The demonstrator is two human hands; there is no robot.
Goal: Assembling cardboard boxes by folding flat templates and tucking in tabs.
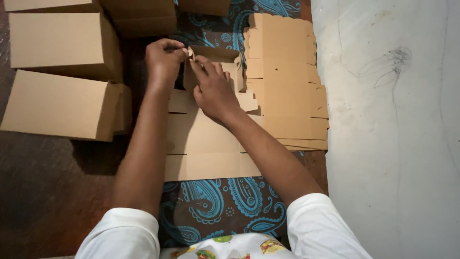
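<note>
A flat brown cardboard box blank [206, 144] lies on a patterned blue and brown cloth [215, 201] in front of me. Its far end is folded upright into a low wall [221, 57]. My left hand [163, 62] pinches the left end of that raised part, fingers closed on a small flap. My right hand [213, 88] presses and grips the same folded part from the right, fingertips meeting the left hand's at the flap. Both forearms reach out over the blank.
A stack of flat die-cut cardboard blanks [287, 81] lies right of my hands. Several assembled brown boxes [62, 103] stand at the left and along the top. A pale wall [393, 129] fills the right side. Dark floor [43, 192] shows lower left.
</note>
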